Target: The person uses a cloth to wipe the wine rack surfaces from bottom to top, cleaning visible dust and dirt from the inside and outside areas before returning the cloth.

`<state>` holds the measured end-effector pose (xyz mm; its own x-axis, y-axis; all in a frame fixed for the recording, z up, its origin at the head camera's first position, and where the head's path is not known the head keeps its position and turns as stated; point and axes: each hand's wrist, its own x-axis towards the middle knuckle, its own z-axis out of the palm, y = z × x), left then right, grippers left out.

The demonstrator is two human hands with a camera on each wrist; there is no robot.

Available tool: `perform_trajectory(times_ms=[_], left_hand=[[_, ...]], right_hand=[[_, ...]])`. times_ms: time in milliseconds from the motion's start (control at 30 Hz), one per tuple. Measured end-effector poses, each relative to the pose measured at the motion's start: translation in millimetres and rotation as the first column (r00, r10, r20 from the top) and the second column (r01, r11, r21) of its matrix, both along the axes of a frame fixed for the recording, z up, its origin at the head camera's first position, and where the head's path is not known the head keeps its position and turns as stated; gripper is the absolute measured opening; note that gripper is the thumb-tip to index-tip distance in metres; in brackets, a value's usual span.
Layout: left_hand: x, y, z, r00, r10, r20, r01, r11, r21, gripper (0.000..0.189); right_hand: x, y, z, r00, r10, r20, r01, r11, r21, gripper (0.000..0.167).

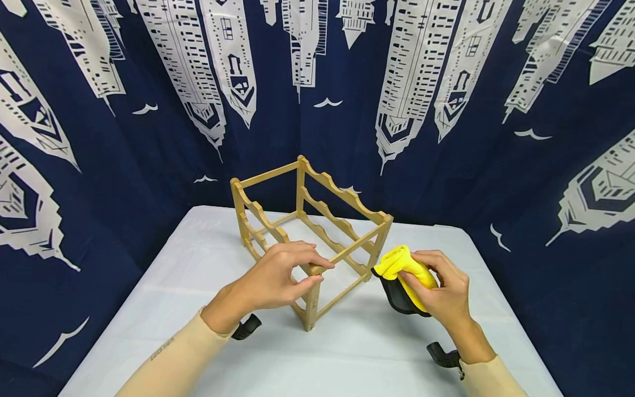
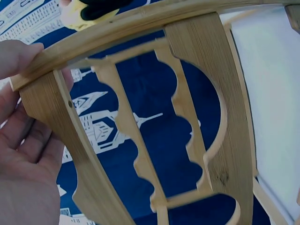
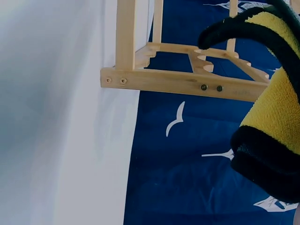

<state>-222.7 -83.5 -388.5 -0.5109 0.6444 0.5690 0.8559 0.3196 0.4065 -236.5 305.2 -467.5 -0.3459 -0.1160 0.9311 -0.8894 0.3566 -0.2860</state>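
A wooden bottle rack [image 1: 311, 300] with scalloped rails stands on the white table, one corner toward me. My left hand [image 1: 278, 275] grips the top of that near corner post, thumb on one side and fingers over the other. In the left wrist view the same hand [image 2: 28, 126] holds the end of the rack's frame [image 2: 140, 28]. To the right of the rack, my right hand [image 1: 444, 286] pinches a bunched yellow cleaning cloth [image 1: 399, 262] with black edging and a dark underside. The right wrist view shows the cloth [image 3: 276, 112] close up, beside a rack post [image 3: 183, 84].
A white cloth covers the table [image 1: 238, 369]. Behind it hangs a dark blue curtain [image 1: 278, 132] printed with white buildings and birds. Black wrist mounts [image 1: 246, 327] stick out beside both wrists.
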Motion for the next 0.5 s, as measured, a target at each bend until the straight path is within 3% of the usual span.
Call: perform_trajectory(times_ms=[500], left_hand=[[-4.8,-29.3,-1.0,0.992,-0.124,0.018,0.124,0.992,0.028,0.031]], right_hand=[[12.0,-20,8.6,0.998,0.033,-0.060,-0.030,0.998,0.054,0.056]])
